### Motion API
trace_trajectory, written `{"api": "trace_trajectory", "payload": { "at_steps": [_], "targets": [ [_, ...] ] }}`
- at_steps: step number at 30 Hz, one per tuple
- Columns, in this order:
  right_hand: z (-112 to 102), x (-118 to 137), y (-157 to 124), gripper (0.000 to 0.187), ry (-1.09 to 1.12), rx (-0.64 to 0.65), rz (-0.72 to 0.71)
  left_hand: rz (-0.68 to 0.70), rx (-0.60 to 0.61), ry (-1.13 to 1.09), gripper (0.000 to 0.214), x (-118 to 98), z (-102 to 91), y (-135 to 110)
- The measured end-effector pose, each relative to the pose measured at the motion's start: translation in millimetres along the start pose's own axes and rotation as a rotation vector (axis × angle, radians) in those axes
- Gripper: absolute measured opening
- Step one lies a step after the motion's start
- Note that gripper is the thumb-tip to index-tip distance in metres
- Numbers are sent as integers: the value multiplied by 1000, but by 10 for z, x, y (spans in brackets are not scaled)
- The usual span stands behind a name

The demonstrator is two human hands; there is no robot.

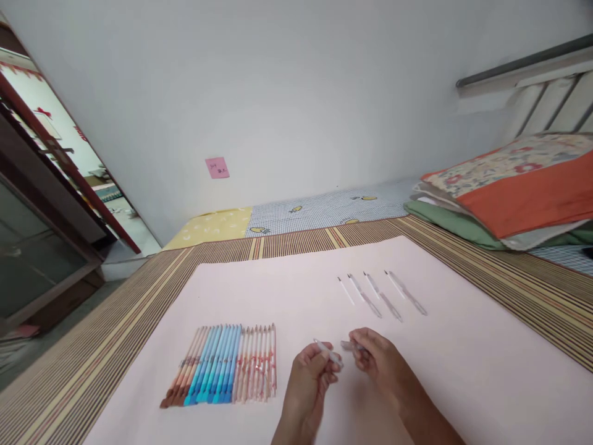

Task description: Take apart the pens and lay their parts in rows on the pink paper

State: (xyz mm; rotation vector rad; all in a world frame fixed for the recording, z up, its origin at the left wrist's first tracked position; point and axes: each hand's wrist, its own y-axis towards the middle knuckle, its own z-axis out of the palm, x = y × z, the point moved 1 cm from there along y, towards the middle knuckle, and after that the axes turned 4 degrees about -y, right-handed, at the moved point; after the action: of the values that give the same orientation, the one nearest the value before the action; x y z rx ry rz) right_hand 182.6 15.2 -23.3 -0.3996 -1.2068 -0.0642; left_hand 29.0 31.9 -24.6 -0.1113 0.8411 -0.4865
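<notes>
My left hand [309, 378] pinches a clear pen barrel [328, 353] that slants down to the right. Just beside it, my right hand [377, 357] grips a short clear pen part [346, 345], most of which its fingers hide. The two pieces are a small gap apart. Beyond the hands lie a thin pen refill [346, 290] and several clear pens [382, 296] with dark tips. To the left, a row of pens lies side by side: brown ones [184, 371], blue ones [215, 364] and clear ones with red patterns [256, 364].
A pale pink sheet [287, 287] covers the striped mat [148, 296]. Folded bedding [523, 191] is piled at the right. Behind the mat stands a white wall with a pink note [217, 167]. A doorway [92, 136] opens at far left.
</notes>
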Motion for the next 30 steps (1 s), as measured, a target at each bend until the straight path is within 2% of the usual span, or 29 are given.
{"api": "trace_trajectory", "payload": {
  "at_steps": [2, 9, 17, 25, 28, 30],
  "targets": [
    [-6, -6, -75, 30, 41, 35, 25, 7, -2, -2, 32, -11, 2, -10],
    [-12, -128, -153, 38, 108, 38, 47, 56, -117, -91, 32, -117, -51, 36],
    [36, -158, -146, 40, 121, 65, 42, 117, -187, -213, 13, -175, -76, 71],
    [69, -154, -164, 40, 114, 37, 43, 131, -187, -168, 12, -180, -39, 64],
    [71, -161, -153, 37, 99, -4, 16, 111, -156, -112, 15, -184, -29, 35],
    [74, -163, -140, 35, 52, 13, 1, 84, -138, -95, 15, -176, -18, 18]
  ]
}}
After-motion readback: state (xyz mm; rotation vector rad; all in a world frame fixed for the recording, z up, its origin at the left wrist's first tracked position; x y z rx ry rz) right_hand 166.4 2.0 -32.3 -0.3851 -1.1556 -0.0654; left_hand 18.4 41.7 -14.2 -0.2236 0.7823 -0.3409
